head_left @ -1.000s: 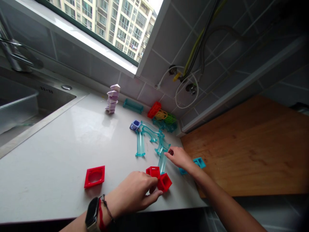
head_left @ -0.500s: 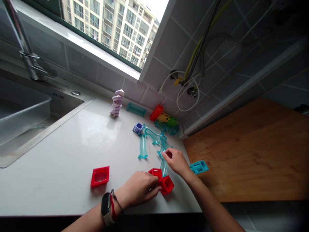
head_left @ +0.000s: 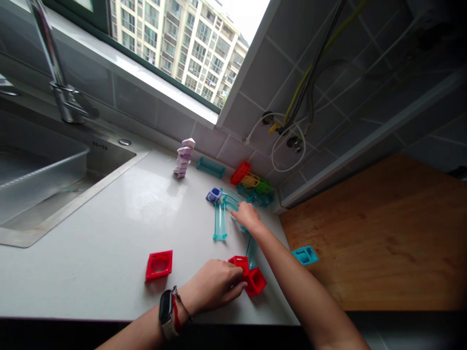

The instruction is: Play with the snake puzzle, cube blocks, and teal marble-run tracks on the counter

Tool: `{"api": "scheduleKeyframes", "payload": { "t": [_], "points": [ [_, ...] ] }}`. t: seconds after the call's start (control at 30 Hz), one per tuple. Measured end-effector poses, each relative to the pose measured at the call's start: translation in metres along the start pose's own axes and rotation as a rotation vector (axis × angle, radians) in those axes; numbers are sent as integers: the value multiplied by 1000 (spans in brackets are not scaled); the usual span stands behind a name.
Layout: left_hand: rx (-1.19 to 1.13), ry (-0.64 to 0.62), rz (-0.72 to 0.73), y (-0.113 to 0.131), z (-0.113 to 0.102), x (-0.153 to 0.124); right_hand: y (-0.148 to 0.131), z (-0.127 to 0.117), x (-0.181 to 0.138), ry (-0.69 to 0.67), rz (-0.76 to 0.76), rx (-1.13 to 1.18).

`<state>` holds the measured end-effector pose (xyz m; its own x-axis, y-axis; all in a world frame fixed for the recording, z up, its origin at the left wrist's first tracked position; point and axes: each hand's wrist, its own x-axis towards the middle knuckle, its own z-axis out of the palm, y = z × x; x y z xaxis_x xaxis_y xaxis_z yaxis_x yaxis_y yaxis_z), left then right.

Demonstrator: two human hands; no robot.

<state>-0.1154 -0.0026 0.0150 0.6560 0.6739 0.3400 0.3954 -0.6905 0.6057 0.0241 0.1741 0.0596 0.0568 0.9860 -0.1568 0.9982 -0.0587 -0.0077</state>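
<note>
My left hand (head_left: 219, 282) is closed at the front of the counter, its fingertips on a pair of red hollow cube blocks (head_left: 256, 282) that touch each other. My right hand (head_left: 247, 216) reaches farther back, fingers curled down onto the end of a short curved teal track piece (head_left: 229, 200). That hand and forearm hide part of the translucent teal tracks around it. A straight teal track (head_left: 220, 221) lies just left of it, one end against a purple block (head_left: 213, 195). Another straight teal track (head_left: 251, 252) runs toward the red blocks, partly behind my right forearm.
A separate red block (head_left: 159, 265) lies left of my left hand. Along the wall are a lilac stack (head_left: 184, 158), a teal piece (head_left: 210, 166) and red, yellow and green blocks (head_left: 250, 180). A blue block (head_left: 305, 255) rests by the wooden board (head_left: 372, 233). The sink (head_left: 120, 170) is left.
My right hand has moved back and left, from the forked teal track to the curved one. My left hand stays on the red blocks. The view has shifted slightly.
</note>
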Motion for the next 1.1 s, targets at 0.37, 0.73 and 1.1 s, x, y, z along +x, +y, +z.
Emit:
{"api": "scheduleKeyframes", "payload": {
  "t": [0.37, 0.73, 1.1],
  "points": [
    [21, 14, -39, 3, -1, 1, 22, -2, 0, 49, 11, 87],
    [10, 65, -34, 2, 3, 1, 33, 11, -22, 281, -19, 432],
    [10, 92, -55, 2, 5, 1, 46, 3, -28, 32, -84, 757]
  ]
}}
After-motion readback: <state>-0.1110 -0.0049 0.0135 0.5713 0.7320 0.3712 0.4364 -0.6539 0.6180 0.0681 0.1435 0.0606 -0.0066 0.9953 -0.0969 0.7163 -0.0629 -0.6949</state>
